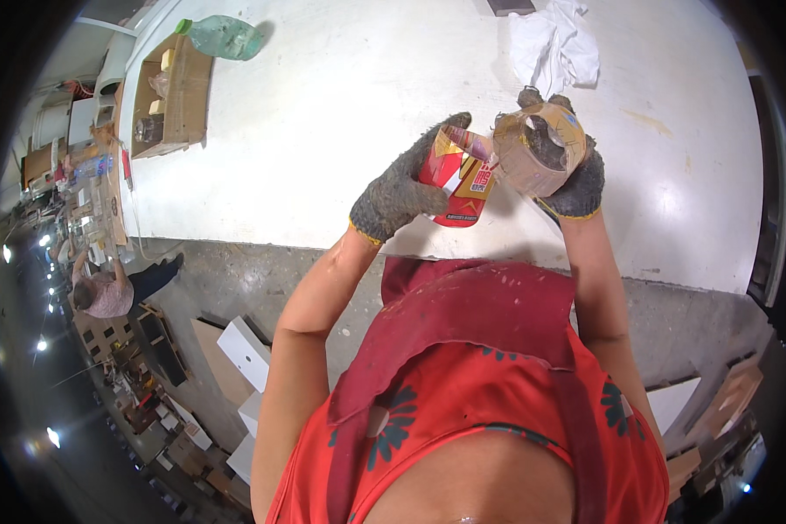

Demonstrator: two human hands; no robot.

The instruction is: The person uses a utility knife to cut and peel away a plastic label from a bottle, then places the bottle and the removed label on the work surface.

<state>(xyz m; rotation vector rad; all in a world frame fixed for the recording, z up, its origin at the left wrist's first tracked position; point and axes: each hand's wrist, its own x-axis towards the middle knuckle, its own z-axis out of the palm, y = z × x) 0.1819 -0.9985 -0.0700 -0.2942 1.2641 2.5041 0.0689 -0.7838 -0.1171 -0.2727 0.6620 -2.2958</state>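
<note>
Above the near edge of the white table (323,131), my left hand (399,194), in a dark grey work glove, grips a red printed cup-like container (454,188) with gold and white marks. The container is tilted, and its upper rim looks slanted. In my right hand (582,183), gloved the same way, is a wide roll of packing tape (533,179); some gloved fingers show through and behind its core. Roll and container are close together, with a short strip between them that seems to be tape. Part of each palm is hidden.
A crumpled white cloth (555,48) lies at the far right beside a dark flat piece (511,7). At the far left stand an open cardboard box (188,96) with small items and a green plastic bottle (227,37). Boards (244,354) lean below; another person (105,293) is farther left.
</note>
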